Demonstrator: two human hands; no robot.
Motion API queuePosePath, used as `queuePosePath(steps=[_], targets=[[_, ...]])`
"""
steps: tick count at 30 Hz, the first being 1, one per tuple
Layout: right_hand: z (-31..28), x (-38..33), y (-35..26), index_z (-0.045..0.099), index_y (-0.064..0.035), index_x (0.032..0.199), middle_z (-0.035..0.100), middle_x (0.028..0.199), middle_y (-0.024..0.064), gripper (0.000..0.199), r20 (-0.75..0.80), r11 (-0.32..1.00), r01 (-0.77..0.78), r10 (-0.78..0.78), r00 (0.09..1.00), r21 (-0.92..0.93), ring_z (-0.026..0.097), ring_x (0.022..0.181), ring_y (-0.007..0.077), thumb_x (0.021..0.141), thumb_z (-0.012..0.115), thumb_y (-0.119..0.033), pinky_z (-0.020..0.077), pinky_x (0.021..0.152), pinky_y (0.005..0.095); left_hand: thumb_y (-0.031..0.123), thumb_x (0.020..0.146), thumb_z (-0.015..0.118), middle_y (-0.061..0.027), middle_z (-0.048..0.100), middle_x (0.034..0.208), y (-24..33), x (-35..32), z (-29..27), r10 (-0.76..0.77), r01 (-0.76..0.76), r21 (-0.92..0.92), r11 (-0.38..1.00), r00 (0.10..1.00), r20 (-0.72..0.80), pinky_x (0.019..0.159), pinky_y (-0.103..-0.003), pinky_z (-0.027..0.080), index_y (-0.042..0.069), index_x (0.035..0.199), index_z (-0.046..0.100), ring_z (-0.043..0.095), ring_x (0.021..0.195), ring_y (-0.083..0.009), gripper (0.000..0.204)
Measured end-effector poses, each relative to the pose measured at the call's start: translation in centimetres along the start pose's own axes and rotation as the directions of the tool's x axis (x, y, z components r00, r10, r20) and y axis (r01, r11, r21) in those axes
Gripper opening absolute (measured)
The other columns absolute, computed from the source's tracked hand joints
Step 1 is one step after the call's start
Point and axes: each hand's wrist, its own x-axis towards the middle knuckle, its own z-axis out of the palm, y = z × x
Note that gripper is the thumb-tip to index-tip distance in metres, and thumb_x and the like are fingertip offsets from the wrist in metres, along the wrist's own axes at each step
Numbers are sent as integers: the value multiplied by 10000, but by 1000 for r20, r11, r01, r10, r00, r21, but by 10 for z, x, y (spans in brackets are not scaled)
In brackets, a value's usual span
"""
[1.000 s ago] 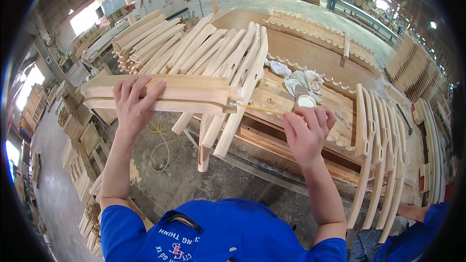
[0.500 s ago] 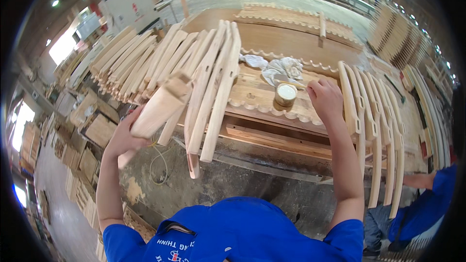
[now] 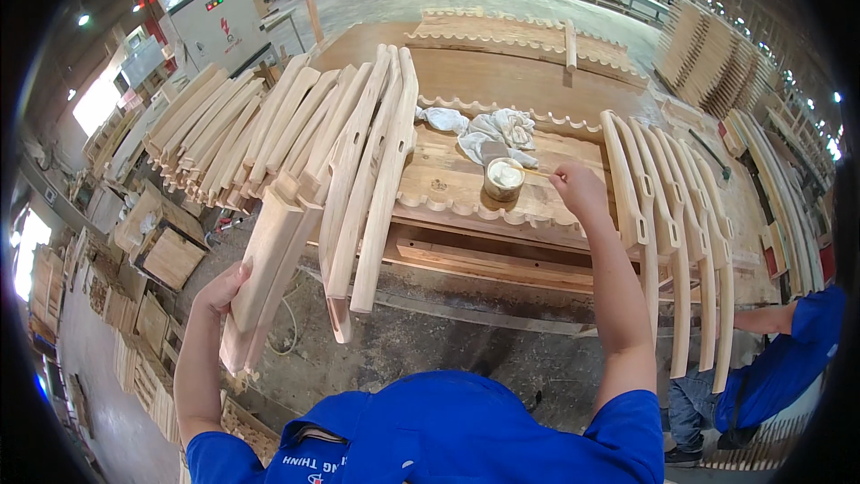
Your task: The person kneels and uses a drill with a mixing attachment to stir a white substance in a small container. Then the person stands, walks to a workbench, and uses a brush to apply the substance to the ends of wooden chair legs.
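My left hand (image 3: 222, 289) grips a thick, squared wooden piece (image 3: 258, 273) at its side, thumb on the face and fingers hidden behind. Its upper end rests near the stacked pale wooden parts; a second long face or piece shows alongside. Over the board, my right hand (image 3: 578, 190) is closed in a pinch on the end of a thin wooden handle (image 3: 537, 173). That handle reaches to a small round tub (image 3: 504, 179) of white paste; its working end cannot be made out. White crumpled cloths (image 3: 502, 130) lie behind the tub.
Curved slotted wooden parts (image 3: 372, 179) lean on the bench to the left; similar parts (image 3: 672, 206) line the right. A scalloped wooden rack (image 3: 537, 45) lies farther back. Another person in a blue shirt (image 3: 779, 367) stands at lower right. A grey cabinet (image 3: 219, 27) stands back left.
The wooden piece in my left hand has swung down to a steeper angle. My right hand has moved slightly left toward the tub and now pinches the handle.
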Motion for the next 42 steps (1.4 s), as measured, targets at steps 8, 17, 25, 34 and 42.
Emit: queuePosePath(steps=[8,17,25,34,42], targets=[[18,-11,39,620,-10,808,615,699,108,163,74,900,-70,42,996,431,588,668,206,752,617,-163,465,627,329,684,730,569,-86,536,1207,7,27,18,-103,96,70,993,990,98,884,-309,429,40,1307,431,515,1067,-152,875],[33,-17,37,613,-27,877,617,758,112,196,7,982,-55,54,998,180,572,683,220,806,607,-209,447,629,341,533,695,702,-97,493,1262,21,43,23,-41,-66,288,955,935,351,955,-305,377,5,1340,367,466,1129,-164,898],[-6,-30,-46,639,-75,894,620,770,58,160,-23,739,251,-305,952,626,561,712,212,844,580,-215,408,678,325,472,652,751,-103,488,1265,47,38,41,-156,-25,406,914,900,407,975,-297,351,-33,1337,350,450,1137,-161,941],[-35,-41,-132,628,-121,759,560,705,1,117,-176,674,710,-688,704,204,505,701,175,758,681,-225,307,795,326,405,680,747,-132,476,1267,50,30,55,-168,-64,435,898,864,475,996,-313,338,-19,1319,380,440,1165,-193,850],[-10,-65,-139,622,-151,751,520,750,-22,139,-404,588,797,-702,587,136,487,763,178,682,733,-199,292,807,368,389,683,748,-120,487,1255,43,14,47,-194,-29,415,909,853,485,987,-308,347,0,1333,374,454,1143,-183,844]])
